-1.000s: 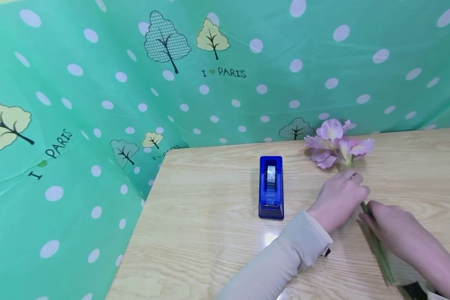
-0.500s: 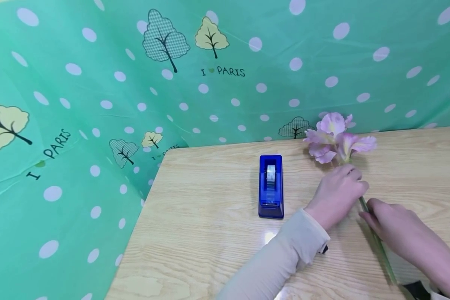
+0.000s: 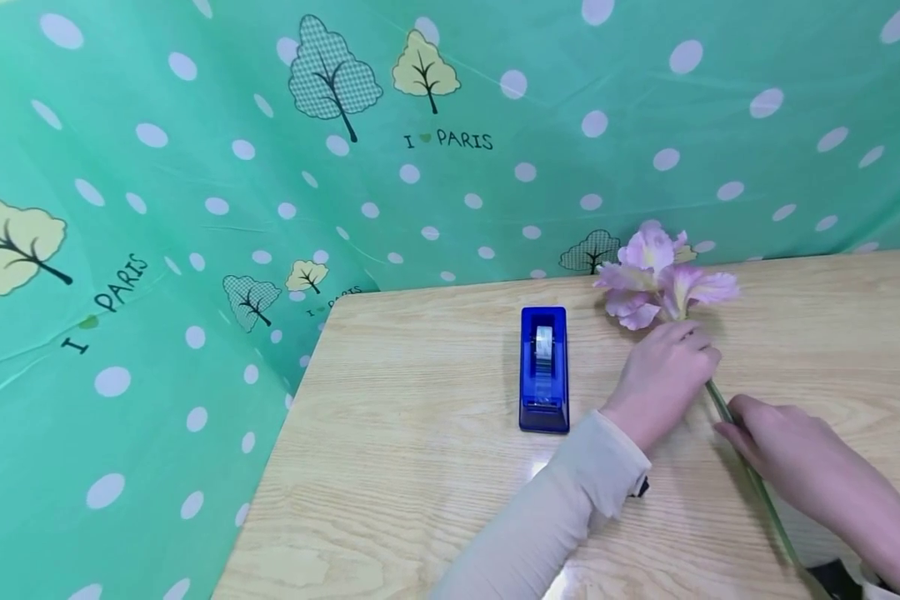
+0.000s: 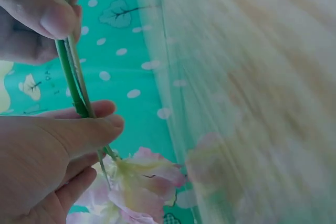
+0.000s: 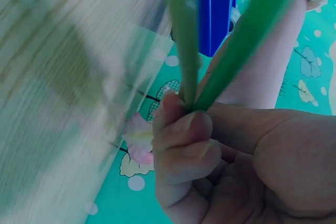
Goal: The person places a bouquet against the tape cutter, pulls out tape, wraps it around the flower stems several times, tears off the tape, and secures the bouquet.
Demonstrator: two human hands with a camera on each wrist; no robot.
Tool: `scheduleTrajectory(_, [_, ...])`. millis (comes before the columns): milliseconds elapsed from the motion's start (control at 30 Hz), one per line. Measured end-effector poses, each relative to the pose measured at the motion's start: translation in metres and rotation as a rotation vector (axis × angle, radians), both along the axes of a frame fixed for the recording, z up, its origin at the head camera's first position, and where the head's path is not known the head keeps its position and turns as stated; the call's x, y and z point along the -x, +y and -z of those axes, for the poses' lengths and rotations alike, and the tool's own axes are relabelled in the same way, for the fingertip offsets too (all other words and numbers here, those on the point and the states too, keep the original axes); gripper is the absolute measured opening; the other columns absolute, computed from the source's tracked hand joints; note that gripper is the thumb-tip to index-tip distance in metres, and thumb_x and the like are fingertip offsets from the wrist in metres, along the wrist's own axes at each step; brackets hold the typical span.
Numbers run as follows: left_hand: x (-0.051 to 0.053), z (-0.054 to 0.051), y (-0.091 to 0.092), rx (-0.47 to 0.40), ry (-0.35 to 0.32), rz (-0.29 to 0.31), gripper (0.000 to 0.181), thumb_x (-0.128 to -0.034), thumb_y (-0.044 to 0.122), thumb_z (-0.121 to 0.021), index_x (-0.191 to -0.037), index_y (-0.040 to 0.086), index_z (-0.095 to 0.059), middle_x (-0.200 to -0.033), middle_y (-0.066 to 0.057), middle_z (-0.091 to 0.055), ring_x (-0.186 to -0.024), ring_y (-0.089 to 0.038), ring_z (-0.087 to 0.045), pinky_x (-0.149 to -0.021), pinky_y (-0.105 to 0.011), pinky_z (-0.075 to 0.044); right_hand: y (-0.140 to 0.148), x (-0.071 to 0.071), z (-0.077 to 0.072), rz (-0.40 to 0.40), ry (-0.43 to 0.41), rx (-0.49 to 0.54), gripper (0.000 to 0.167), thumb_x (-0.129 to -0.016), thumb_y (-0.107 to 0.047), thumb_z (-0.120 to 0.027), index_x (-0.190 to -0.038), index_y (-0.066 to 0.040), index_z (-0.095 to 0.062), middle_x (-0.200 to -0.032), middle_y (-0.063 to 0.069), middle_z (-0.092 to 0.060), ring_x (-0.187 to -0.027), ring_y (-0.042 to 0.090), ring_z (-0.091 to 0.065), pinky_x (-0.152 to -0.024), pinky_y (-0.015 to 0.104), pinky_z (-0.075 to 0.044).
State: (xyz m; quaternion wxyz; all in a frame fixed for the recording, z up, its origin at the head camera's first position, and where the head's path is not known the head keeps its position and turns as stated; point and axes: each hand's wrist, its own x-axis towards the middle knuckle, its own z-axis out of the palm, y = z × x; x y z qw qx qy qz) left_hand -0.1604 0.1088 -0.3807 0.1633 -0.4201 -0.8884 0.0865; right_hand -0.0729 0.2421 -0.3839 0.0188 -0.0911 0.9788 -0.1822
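Note:
In the head view, pink-purple flowers (image 3: 648, 275) point toward the table's back edge, and my left hand (image 3: 663, 379) grips their stems just below the blooms. Lower down, my right hand (image 3: 795, 454) pinches the green stems (image 3: 767, 508). The left wrist view shows two stems side by side (image 4: 71, 72), held between thumb and fingers of the left hand (image 4: 58, 166), with petals (image 4: 142, 182) beyond. From the right wrist view, two stems (image 5: 247, 35) spread apart above the curled fingers of the right hand (image 5: 194, 166).
A blue tape dispenser (image 3: 543, 371) with a roll of clear tape stands on the wooden table (image 3: 390, 450), left of the flowers. Behind and left of the table hangs a green dotted cloth (image 3: 157, 192) printed with trees.
The blooms and my left hand have shifted slightly to the left and toward the back. More stem shows between the two hands. My right hand has hardly moved.

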Motion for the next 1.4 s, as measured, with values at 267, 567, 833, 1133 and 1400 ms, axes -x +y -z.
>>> scheduleTrajectory(267, [0.000,-0.006,-0.004,-0.042,0.039,0.025,0.027,-0.0963,0.013,-0.060,-0.113,0.032,-0.071,-0.121,0.016,-0.066,-0.123,-0.004,-0.054,-0.114,-0.020,-0.031,-0.001,-0.002,-0.001,-0.003,0.016,0.006,0.026,-0.099,-0.010,-0.059,-0.076,-0.009,-0.047,-0.060,-0.003,-0.039,-0.053,0.013,-0.037,-0.047,0.027,-0.030])
scheduleTrajectory(567, [-0.004,-0.022,-0.032,-0.193,0.018,0.016,0.023,-0.0905,0.011,-0.067,-0.098,0.031,-0.075,-0.109,0.017,-0.064,-0.114,-0.002,-0.055,-0.107,-0.015,-0.036,-0.009,0.001,-0.004,-0.099,0.072,0.003,0.025,-0.097,-0.007,-0.061,-0.079,-0.010,-0.044,-0.060,-0.005,-0.035,-0.053,0.010,-0.035,-0.046,0.024,-0.030])
scheduleTrajectory(833, [-0.010,-0.039,-0.035,-0.192,0.149,0.066,0.027,-0.0937,0.009,-0.060,-0.098,0.031,-0.076,-0.106,0.015,-0.065,-0.116,-0.006,-0.054,-0.115,-0.021,-0.029,-0.013,-0.001,-0.007,-0.113,0.140,0.002,0.024,-0.098,-0.004,-0.058,-0.080,-0.009,-0.043,-0.061,-0.005,-0.036,-0.052,0.008,-0.033,-0.046,0.023,-0.030])
scheduleTrajectory(1133, [-0.025,-0.053,-0.056,-0.260,0.154,0.100,0.024,-0.0949,0.007,-0.061,-0.095,0.026,-0.077,-0.106,0.014,-0.067,-0.121,-0.008,-0.054,-0.121,-0.022,-0.019,-0.022,-0.008,-0.016,-0.140,0.163,0.035,0.024,-0.099,-0.006,-0.056,-0.080,-0.012,-0.043,-0.061,-0.007,-0.036,-0.051,0.004,-0.031,-0.045,0.022,-0.031])
scheduleTrajectory(1400, [-0.026,-0.060,-0.103,-0.336,0.301,0.164,0.020,-0.0921,0.007,-0.065,-0.095,0.022,-0.079,-0.103,0.009,-0.073,-0.116,-0.013,-0.061,-0.118,-0.026,-0.029,-0.050,-0.007,-0.030,-0.196,0.174,0.088,0.022,-0.100,-0.011,-0.057,-0.085,-0.015,-0.041,-0.061,-0.009,-0.031,-0.053,0.003,-0.030,-0.048,0.021,-0.030])
